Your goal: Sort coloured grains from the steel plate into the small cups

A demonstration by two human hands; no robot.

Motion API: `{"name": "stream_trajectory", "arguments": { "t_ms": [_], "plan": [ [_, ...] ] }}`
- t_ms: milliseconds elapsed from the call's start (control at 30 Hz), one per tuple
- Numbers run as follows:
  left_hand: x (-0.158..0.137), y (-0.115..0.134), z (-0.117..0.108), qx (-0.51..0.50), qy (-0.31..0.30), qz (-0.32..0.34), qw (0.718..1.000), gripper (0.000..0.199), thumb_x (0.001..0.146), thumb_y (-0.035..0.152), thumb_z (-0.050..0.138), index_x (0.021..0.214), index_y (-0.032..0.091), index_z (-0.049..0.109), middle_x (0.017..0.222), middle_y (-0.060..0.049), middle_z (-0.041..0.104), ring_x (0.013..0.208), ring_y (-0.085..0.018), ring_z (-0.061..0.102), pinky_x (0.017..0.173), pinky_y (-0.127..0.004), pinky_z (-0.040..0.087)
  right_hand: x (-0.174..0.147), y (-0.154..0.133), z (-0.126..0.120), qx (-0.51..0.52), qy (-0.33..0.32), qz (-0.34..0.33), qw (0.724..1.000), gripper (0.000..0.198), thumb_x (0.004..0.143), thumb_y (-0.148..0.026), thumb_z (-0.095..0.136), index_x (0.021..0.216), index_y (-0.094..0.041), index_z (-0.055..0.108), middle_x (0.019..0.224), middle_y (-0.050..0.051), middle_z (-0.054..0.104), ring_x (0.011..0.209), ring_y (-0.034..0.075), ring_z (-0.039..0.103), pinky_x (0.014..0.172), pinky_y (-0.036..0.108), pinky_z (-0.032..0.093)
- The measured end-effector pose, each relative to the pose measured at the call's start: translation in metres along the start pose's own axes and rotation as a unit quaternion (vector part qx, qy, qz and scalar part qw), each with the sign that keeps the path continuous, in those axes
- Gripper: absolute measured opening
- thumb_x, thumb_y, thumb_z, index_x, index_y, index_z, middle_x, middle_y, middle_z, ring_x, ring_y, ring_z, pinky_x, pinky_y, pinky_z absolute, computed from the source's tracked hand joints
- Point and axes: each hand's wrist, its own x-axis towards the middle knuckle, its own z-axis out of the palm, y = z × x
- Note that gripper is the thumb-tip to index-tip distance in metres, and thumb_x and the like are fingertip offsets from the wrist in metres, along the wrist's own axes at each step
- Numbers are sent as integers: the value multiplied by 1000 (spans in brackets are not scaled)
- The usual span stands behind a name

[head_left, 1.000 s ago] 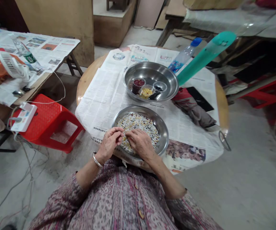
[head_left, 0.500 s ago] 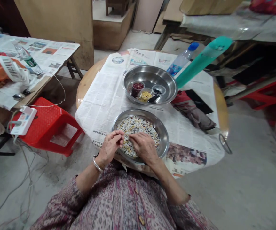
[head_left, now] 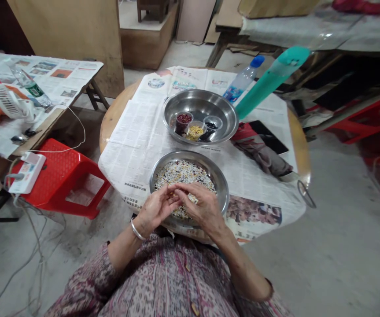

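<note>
My left hand, with a silver bangle at the wrist, is held palm up, its fingers apart and slightly curled, over the near-left part of a steel basin. My right hand reaches across from the right, and its bent fingertips and thumb meet at my left fingers. Whatever is between those fingertips is too small or hidden to make out. Mixed grains and beans, white, yellow, black and dark red, are spread over the basin's bottom, partly covered by my hands.
Behind stands a larger steel basin holding cups of red beans, yellow grains and black beans. A bottle, a green cylinder and a folded umbrella are on the newspaper-covered table. A red stool stands left.
My hands have come together above the basin. The left palm has turned up and opened from a closed pinch, and the right fingers have moved onto it. The view has shifted slightly.
</note>
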Motion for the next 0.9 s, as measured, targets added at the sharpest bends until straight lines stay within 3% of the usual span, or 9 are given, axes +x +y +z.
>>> {"name": "stream_trajectory", "arguments": {
  "t_ms": [133, 233, 500, 700, 900],
  "plan": [
    [-6, 3, 3, 29, 7, 1, 1000, 19, 94, 16, 55, 101, 7, 71, 102, -15, 71, 93, -16, 68, 92, -29, 53, 4, 21, -3, -8, 75, 76, 994, 21, 89, -30, 56, 96, -19, 74, 95, 7, 76, 81, 19, 69, 76, 34, 54],
    [-10, 5, 4, 41, 16, 15, 999, 20, 91, 6, 54, 103, 7, 70, 103, -14, 71, 92, -16, 69, 90, -28, 53, 9, 44, -3, -40, 72, 100, 992, 22, 87, -28, 55, 91, -18, 74, 90, 8, 76, 75, 19, 68, 72, 33, 54],
    [-17, -4, -3, 80, 24, 45, 995, 16, 85, 9, 63, 99, 9, 70, 93, -11, 73, 79, -13, 69, 77, -23, 54, 23, 57, 14, -175, -19, -4, 984, 22, 90, -21, 52, 99, -20, 72, 98, 10, 73, 95, 24, 65, 88, 38, 49],
    [-18, -8, -9, 80, 18, 50, 995, 18, 85, 10, 63, 101, 8, 71, 92, -11, 73, 77, -12, 69, 76, -23, 54, 28, 61, 25, -250, -47, -8, 967, 21, 89, -20, 53, 100, -19, 70, 98, 10, 72, 94, 25, 62, 85, 36, 47],
    [-18, -7, -11, 72, 9, 49, 996, 18, 85, 9, 61, 100, 7, 70, 87, -10, 72, 74, -12, 69, 74, -22, 53, 28, 66, 29, -222, -43, -7, 974, 21, 89, -23, 55, 103, -18, 69, 97, 11, 72, 96, 25, 63, 88, 37, 48]
  ]
}}
